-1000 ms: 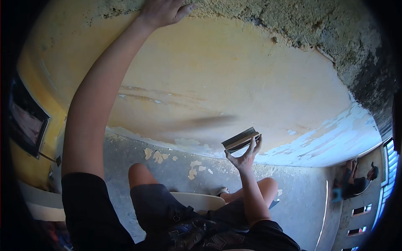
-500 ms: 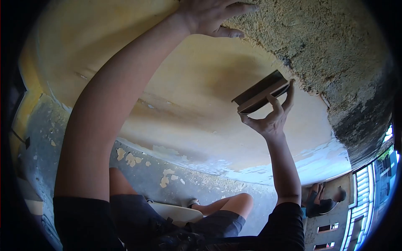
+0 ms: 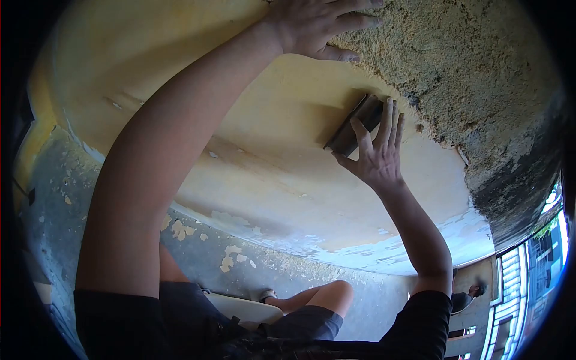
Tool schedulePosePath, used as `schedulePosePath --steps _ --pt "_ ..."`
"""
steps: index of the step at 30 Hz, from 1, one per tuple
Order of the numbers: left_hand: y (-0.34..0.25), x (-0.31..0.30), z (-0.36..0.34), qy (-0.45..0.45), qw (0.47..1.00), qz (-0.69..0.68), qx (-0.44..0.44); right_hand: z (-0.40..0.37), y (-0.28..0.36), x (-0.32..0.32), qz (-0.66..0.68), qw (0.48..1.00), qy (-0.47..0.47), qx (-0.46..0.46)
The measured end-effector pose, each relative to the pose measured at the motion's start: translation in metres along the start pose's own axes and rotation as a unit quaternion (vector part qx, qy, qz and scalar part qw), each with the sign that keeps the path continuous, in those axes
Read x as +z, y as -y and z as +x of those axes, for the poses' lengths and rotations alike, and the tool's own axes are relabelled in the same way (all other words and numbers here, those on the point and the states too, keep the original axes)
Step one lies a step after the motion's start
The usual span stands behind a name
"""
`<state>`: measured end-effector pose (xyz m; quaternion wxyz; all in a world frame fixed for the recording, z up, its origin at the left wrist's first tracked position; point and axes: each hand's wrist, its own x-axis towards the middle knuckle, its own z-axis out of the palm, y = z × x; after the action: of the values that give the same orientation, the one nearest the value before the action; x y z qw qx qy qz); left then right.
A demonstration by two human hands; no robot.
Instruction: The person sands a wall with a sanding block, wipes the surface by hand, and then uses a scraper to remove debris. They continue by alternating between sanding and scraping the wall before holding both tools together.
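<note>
Blackish tool [image 3: 347, 134] lies in the right hand [image 3: 381, 165], apart from the left hand [image 3: 315, 27].

Hands of the person, two: one left hand [image 3: 327, 27] and one right hand [image 3: 381, 159]. Bare forearms, two; black sleeves [image 3: 117, 321], two. Hand tools, one: a dark tool [image 3: 347, 137] at the right hand. Yellowish walls [image 3: 270, 132], one, with one rough area [image 3: 462, 72] to the right. Pale seats [image 3: 247, 313], one, near. Shoes in view, one [image 3: 267, 294]. Other persons [image 3: 462, 302], one, far right. Whitish grilles [image 3: 508, 273], one, far right. Pale patches [image 3: 182, 230] on the grey floor [image 3: 201, 261], several; small size prevents an exact count.
</note>
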<state>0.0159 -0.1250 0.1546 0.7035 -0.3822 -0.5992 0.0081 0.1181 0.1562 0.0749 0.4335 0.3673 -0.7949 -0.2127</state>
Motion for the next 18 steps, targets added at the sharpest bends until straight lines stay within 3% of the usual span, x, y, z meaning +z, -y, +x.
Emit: schedulePosePath --steps 10,18 --pt "0.000 -0.001 0.000 -0.012 1.000 -0.008 0.002 0.008 -0.003 -0.001 -0.002 0.999 0.009 -0.031" --pt "0.000 -0.003 0.002 0.007 1.000 -0.003 0.010 0.013 0.005 -0.014 -0.009 0.999 0.050 -0.006"
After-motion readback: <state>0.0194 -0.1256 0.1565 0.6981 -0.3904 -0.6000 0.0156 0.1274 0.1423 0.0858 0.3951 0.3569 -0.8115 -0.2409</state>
